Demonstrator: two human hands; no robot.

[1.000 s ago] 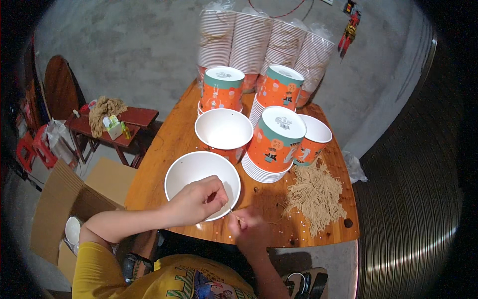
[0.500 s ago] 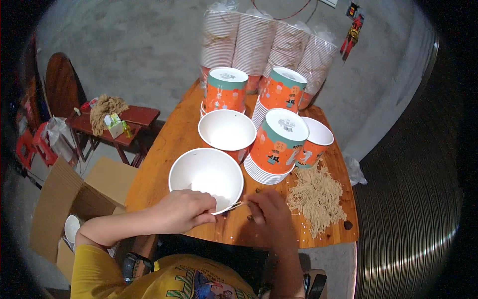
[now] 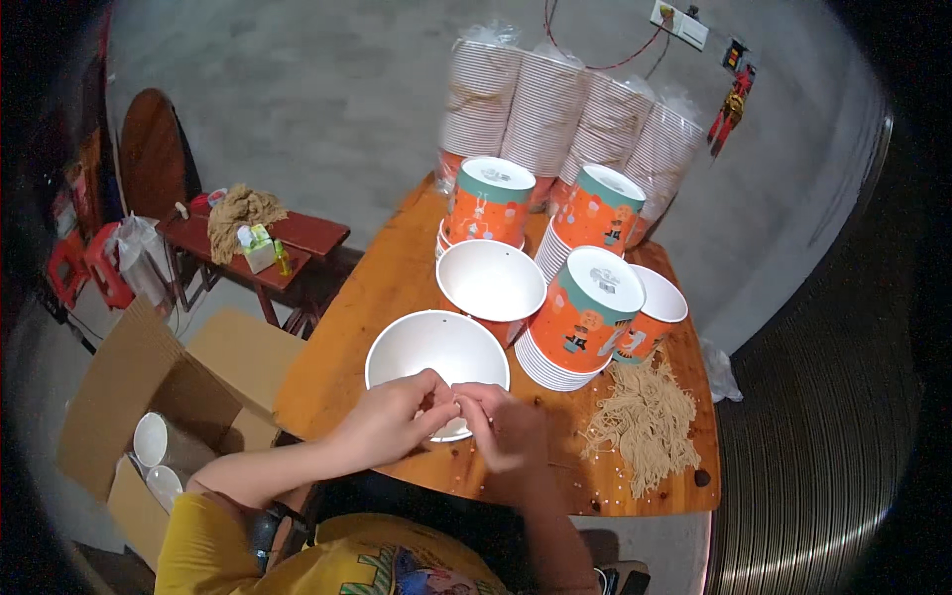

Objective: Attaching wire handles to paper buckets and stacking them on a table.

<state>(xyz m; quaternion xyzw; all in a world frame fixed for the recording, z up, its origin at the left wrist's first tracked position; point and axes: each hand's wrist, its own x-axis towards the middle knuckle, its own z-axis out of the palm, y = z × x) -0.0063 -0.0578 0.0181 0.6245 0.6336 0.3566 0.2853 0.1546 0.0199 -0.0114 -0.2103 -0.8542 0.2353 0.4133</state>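
Observation:
At the table's near edge stands an open paper tub (image 3: 421, 342), white inside. My left hand (image 3: 392, 416) and my right hand (image 3: 511, 428) meet over its near right rim, fingertips pinched together. Between them is a thin beige cord, mostly hidden by the fingers. Another open paper tub (image 3: 493, 278) is just behind. To the right rises an upside-down stack of orange and green tubs (image 3: 580, 322), with an upright orange tub (image 3: 654, 312) beside it. A loose heap of beige cords (image 3: 647, 426) lies on the table to the right of my right hand.
Tall plastic-wrapped stacks of tubs (image 3: 540, 114) line the table's (image 3: 347, 357) far end, behind two more inverted stacks. On the left, a cardboard box (image 3: 223, 352) with white tubs stands by a red bench (image 3: 307, 233) bearing more cord. A ribbed shutter (image 3: 813, 426) is on the right.
My right hand has moved left to meet my left hand over the tub's rim. The cord stretched between them earlier is now mostly hidden. The view has shifted slightly.

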